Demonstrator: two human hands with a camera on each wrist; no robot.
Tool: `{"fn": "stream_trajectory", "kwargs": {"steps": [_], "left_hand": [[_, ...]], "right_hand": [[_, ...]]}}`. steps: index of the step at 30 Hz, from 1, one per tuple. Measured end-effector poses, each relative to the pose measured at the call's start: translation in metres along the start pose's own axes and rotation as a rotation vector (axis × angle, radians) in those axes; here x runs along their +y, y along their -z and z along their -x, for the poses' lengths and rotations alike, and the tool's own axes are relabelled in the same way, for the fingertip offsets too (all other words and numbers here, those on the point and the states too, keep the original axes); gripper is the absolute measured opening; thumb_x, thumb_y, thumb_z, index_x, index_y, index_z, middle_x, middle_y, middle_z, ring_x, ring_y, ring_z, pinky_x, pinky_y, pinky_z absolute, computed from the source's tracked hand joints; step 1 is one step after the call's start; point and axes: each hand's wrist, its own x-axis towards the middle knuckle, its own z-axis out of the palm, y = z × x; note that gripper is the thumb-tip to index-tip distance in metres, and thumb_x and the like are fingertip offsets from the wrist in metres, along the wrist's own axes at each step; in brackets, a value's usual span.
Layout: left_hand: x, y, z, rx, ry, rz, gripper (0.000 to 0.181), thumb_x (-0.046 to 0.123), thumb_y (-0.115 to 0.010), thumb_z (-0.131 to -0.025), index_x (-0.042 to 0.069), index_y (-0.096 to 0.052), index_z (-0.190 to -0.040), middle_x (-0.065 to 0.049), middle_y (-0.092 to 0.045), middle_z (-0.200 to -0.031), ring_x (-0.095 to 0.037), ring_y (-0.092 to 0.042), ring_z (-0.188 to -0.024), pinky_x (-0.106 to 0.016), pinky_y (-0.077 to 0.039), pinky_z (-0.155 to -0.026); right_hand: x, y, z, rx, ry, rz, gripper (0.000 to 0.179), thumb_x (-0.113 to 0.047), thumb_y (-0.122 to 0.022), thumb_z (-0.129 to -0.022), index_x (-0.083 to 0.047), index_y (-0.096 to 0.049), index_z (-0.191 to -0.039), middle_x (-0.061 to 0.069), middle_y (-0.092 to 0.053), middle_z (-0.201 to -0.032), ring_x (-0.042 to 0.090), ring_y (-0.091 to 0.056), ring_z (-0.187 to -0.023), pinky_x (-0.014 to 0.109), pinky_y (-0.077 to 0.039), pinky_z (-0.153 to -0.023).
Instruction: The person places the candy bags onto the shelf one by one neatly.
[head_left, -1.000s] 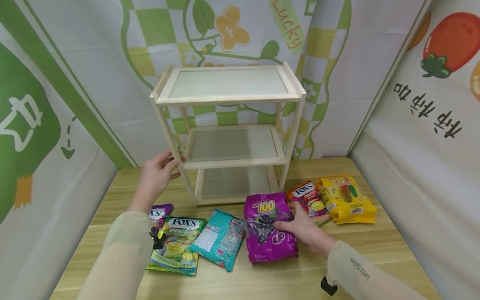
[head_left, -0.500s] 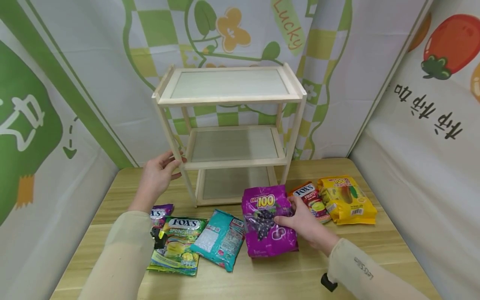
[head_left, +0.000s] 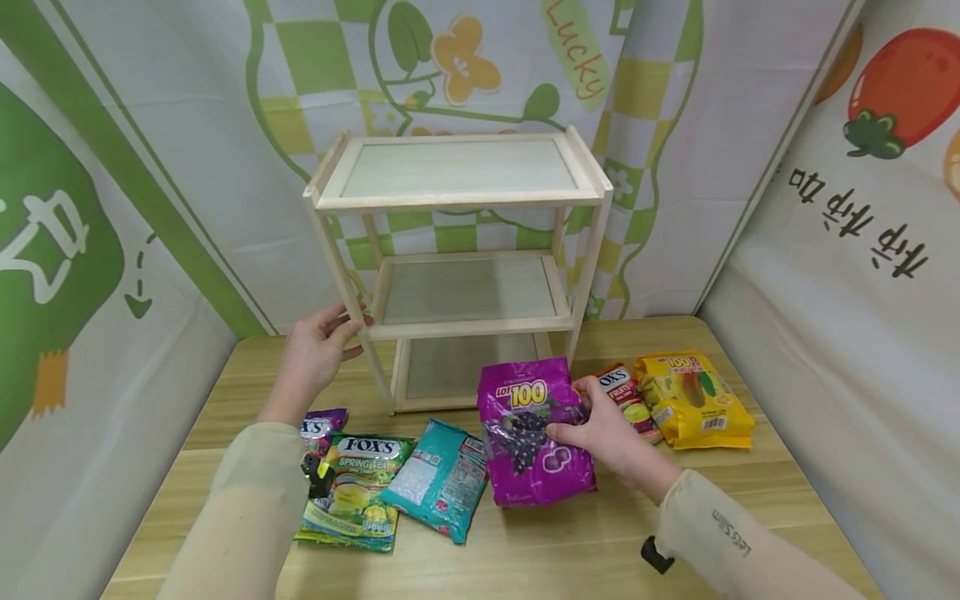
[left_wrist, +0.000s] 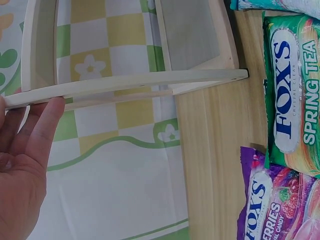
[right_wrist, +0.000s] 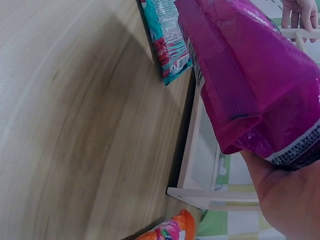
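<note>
My right hand [head_left: 618, 437] grips the right side of a purple LOT 100 candy bag [head_left: 525, 467] with a grape picture, thumb on its front. The bag is tilted, its top edge overlapping the bottom level of the rack in the head view. In the right wrist view the bag [right_wrist: 265, 75] hangs above the table, which carries a shadow. My left hand [head_left: 318, 346] holds the left front post of a pale wooden three-level rack [head_left: 465, 200] at middle-shelf height. The left wrist view shows the fingers of this hand [left_wrist: 30, 150] against the post [left_wrist: 130, 82].
A green FOX'S bag [head_left: 356, 500] partly covers a purple FOX'S bag [head_left: 322, 425] at left. Beside them lies a teal bag [head_left: 442, 479]. An orange FOX'S bag [head_left: 633, 408] and a yellow LOT 100 bag [head_left: 697, 400] lie at right on the wooden table [head_left: 735, 517]. Printed curtains surround it.
The purple LOT 100 bag has risen and shifted slightly toward the rack with my right hand, covering more of the orange bag. My left hand has stayed on the post.
</note>
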Motion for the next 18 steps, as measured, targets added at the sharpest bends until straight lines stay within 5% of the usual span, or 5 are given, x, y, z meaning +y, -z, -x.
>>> {"fn": "stream_trajectory", "kwargs": {"steps": [18], "left_hand": [[0.003, 0.001, 0.002, -0.005, 0.024, 0.001, 0.043, 0.023, -0.05, -0.11, 0.007, -0.052, -0.15, -0.021, -0.064, -0.136, -0.037, -0.055, -0.134, -0.031, -0.059, -0.091]], "right_hand": [[-0.02, 0.001, 0.001, -0.037, 0.046, -0.042, 0.071, -0.021, -0.083, -0.087, -0.011, -0.036, -0.14, 0.018, -0.056, -0.127, 0.026, -0.069, -0.099, 0.04, -0.065, -0.084]]}}
